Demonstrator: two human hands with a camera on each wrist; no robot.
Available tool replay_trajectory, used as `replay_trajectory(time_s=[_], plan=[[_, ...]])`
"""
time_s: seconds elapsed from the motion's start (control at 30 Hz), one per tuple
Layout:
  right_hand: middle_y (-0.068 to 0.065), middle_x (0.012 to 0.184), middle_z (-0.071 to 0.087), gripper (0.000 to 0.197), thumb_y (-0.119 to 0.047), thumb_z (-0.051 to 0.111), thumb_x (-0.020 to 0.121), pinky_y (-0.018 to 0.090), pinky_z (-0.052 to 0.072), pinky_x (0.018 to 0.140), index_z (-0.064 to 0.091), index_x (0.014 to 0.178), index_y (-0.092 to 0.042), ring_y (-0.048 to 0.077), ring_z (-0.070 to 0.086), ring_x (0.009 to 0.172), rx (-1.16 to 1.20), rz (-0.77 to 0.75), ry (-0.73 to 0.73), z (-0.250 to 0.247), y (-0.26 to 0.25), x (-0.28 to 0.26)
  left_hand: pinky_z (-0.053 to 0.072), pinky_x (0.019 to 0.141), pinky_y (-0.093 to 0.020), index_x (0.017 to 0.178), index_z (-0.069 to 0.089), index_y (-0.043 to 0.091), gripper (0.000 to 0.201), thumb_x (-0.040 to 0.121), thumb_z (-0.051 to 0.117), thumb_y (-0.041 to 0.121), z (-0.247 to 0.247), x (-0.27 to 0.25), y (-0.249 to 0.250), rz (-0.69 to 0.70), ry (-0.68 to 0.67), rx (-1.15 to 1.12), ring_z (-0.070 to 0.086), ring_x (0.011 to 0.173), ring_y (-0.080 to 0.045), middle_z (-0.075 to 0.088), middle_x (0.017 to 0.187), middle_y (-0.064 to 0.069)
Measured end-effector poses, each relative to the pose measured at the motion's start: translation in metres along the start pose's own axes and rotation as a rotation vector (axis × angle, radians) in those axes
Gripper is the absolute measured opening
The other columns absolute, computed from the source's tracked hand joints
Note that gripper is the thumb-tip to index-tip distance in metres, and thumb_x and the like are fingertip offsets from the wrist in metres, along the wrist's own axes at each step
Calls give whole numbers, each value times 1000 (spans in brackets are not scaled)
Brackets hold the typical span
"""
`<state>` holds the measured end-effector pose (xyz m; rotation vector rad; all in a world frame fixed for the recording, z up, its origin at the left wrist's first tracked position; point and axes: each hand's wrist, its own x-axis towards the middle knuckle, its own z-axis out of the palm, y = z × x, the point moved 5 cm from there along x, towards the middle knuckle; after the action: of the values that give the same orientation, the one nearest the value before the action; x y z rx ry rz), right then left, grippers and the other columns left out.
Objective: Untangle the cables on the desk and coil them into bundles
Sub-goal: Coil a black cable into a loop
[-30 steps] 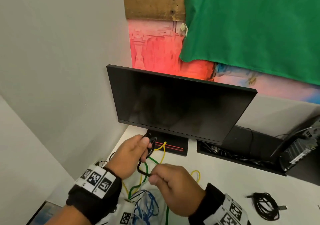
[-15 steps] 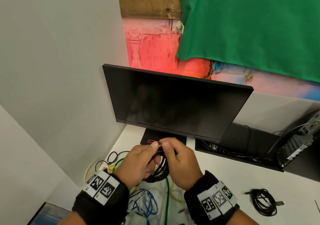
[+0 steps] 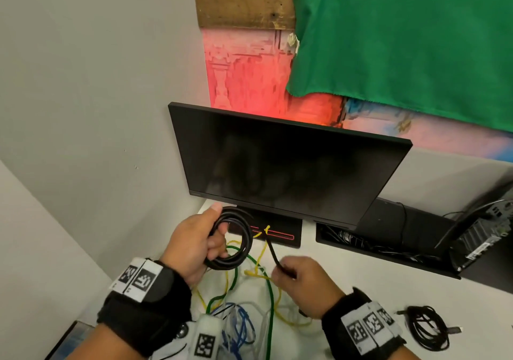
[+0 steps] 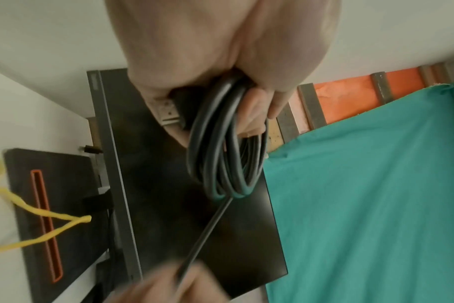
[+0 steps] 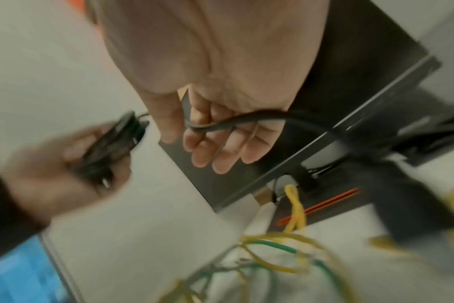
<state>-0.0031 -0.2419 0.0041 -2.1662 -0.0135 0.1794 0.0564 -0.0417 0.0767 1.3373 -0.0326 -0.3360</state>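
My left hand [image 3: 204,241] grips a coil of thick black cable [image 3: 237,239] in front of the monitor base; the left wrist view shows the loops [image 4: 220,153] and a metal plug [image 4: 169,111] in the palm. A straight tail of that cable [image 3: 273,251] runs from the coil down to my right hand [image 3: 298,279], which pinches it between thumb and fingers [image 5: 194,125]. Below the hands a tangle of yellow [image 3: 259,273], green [image 3: 270,298] and blue [image 3: 240,329] cables lies on the white desk [image 3: 347,271].
A dark monitor [image 3: 283,165] on a black base [image 3: 286,230] stands right behind the hands. A coiled black cable bundle [image 3: 427,327] lies at the right. A black cable tray [image 3: 374,248] and a small computer [image 3: 483,237] sit at the back right. A wall closes the left.
The hands were together at the coil; now the right hand has drawn away down and right, pulling out a straight tail. The left hand keeps the coil, now a wider ring.
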Motion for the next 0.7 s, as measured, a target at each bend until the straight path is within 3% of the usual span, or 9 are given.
replay_trajectory(time_s=[0.1,0.17,0.2,0.27,0.33,0.4,0.53,0.7], plan=[[-4,96,58,32,-52,45,99,38,50,83,62,84,-29,16,59,90,-503,188,-109,9,30,-9,44,52,-31,63,57,15,45,80,55,56,-2,-2,-3,-28,-58,-7,26,39,-14,26,45,3],[-1,97,61,39,-54,40,101,34,50,81,63,89,-25,18,61,90,-553,263,-86,6,35,-9,43,52,-31,64,57,15,45,77,58,58,5,-5,-10,-63,-110,-21,25,39,-14,25,45,4],[-1,90,65,36,-49,43,101,30,51,75,62,85,-23,15,64,82,-439,276,-76,5,35,-7,42,52,-31,65,56,15,46,77,58,59,8,-7,-14,-85,-131,-41,24,39,-14,25,45,4],[3,78,71,27,-32,51,102,26,53,63,65,84,-17,12,67,66,7,280,-33,1,32,-1,42,52,-31,66,56,14,47,81,57,58,14,-8,-21,-130,-168,-86,24,39,-14,24,44,5],[12,79,74,23,-18,52,102,29,55,59,68,90,-7,19,70,64,448,272,62,-6,24,4,43,53,-31,67,56,13,47,85,54,56,19,-11,-25,-160,-200,-109,24,38,-13,24,44,5],[15,77,73,23,-16,52,102,29,55,56,68,94,-2,24,70,64,684,256,152,-13,15,8,43,52,-30,67,58,12,48,87,54,55,25,-13,-30,-176,-222,-119,26,37,-13,25,44,5],[14,69,68,30,-20,47,105,29,55,53,65,98,3,21,65,57,937,251,104,-7,-4,14,42,53,-30,68,57,10,50,87,54,56,37,-18,-36,-203,-268,-119,27,38,-13,26,44,5],[4,62,67,34,-21,43,106,27,55,57,69,93,-2,17,68,59,942,177,-3,3,-25,10,43,53,-30,68,57,11,50,85,53,58,41,-18,-38,-200,-246,-109,27,38,-13,26,45,4]])
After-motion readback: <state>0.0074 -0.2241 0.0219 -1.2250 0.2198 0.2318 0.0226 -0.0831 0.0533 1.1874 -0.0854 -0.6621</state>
